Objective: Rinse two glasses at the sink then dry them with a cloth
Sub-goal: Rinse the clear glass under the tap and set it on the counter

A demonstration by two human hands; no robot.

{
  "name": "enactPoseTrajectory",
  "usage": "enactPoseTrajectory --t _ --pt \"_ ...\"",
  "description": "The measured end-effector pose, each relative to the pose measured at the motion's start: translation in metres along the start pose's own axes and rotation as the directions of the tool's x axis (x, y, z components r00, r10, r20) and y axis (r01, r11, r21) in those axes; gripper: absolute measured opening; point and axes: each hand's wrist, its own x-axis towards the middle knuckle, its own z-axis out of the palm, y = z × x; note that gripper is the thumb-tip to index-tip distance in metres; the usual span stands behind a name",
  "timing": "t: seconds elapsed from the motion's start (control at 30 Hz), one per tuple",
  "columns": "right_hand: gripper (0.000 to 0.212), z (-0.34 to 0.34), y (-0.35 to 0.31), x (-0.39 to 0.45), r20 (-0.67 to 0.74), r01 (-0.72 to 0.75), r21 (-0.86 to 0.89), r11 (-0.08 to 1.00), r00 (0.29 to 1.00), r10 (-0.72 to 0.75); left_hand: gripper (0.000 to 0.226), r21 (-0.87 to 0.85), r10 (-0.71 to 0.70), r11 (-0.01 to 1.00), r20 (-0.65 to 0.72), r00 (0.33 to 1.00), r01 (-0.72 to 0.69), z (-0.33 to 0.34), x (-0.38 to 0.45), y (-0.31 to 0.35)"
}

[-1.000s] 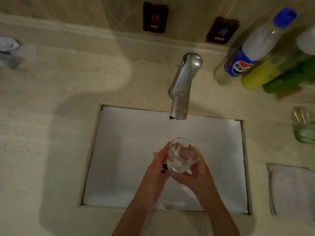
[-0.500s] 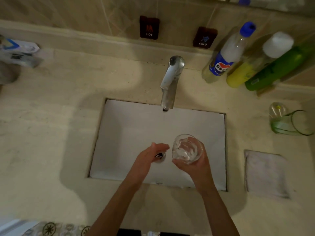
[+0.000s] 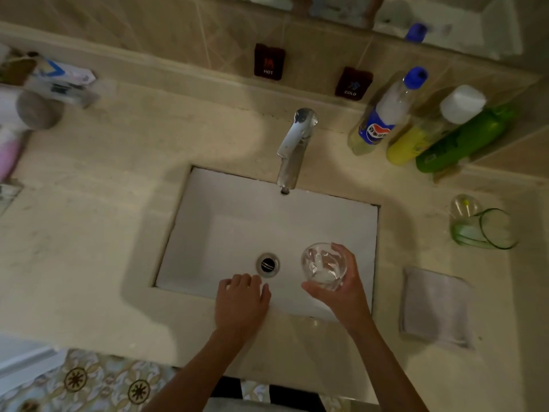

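A beige stone counter carries everything, with a white sink sunk into it. Just right of the gripped glass, a folded cloth lies flat on the counter. Beyond the cloth, a green-tinted glass lies on its side. Further back from the grip, three bottles lean against the wall ledge. The faucet rises behind the basin, and far left sit blurred toiletries

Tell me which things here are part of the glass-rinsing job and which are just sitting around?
For the job: clear glass held in right hand, green-tinted glass, folded cloth, faucet, sink.

Lying about: Pepsi bottle, yellow bottle, green bottle.
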Motion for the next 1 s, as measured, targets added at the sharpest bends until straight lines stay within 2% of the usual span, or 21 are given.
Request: enactPoseTrajectory --t 0.17,0.3,0.53,0.77,1.0 --pt "0.098 -0.002 0.007 0.000 0.040 -0.014 -0.036 0.999 0.999 0.015 0.038 0.038 0.009 0.999 -0.082 0.997 -0.006 -0.002 -0.002 0.004" --pt "0.096 -0.005 0.012 0.000 0.039 -0.017 -0.104 0.994 0.999 0.021 0.042 0.039 0.001 0.999 -0.050 0.999 0.001 0.000 -0.001 0.005" --pt "0.088 -0.010 0.017 0.006 0.060 -0.039 -0.211 0.977 0.997 0.052 0.037 0.037 -0.017 0.999 0.012 1.000 0.017 -0.003 0.000 0.005" --pt "0.086 -0.015 0.024 0.014 0.082 -0.061 -0.290 0.955 0.993 0.088 0.040 0.013 -0.032 0.999 0.014 0.999 0.032 -0.001 0.001 0.004" --pt "0.083 -0.016 0.021 0.017 0.112 -0.119 -0.311 0.943 0.981 0.161 0.030 0.010 -0.056 0.998 -0.009 0.998 0.057 -0.001 0.001 0.004"
